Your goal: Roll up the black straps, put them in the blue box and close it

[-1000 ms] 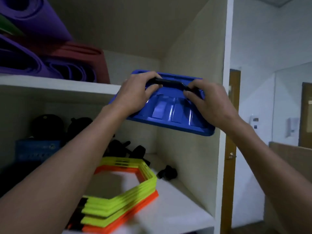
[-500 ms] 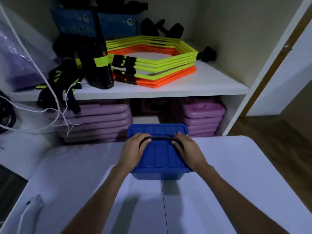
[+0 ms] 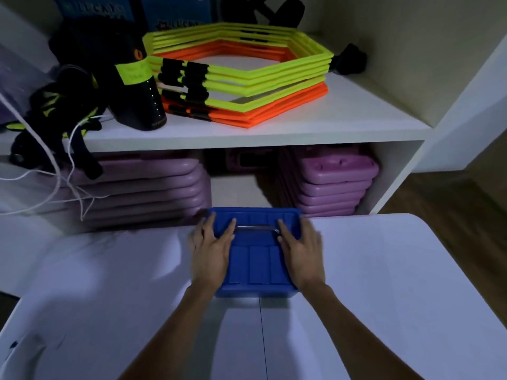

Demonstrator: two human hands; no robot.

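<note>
Now the blue box (image 3: 255, 259) is down on the white table (image 3: 384, 283), off the shelf where you held it by its handle (image 3: 256, 228) a second ago, so the lid is next to open. Its long axis runs 12 to 6, handle end toward the purple steppers (image 3: 334, 187). Your left hand (image 3: 210, 253) and right hand (image 3: 300, 253) lie flat on the lid, fingers spread, gripping nothing.

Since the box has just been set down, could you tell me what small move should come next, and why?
Probably lift the lid off the blue plastic box. It sits closed on the white table, the left hand and right hand lie flat on its lid, and no straps can go in until it opens.
</note>
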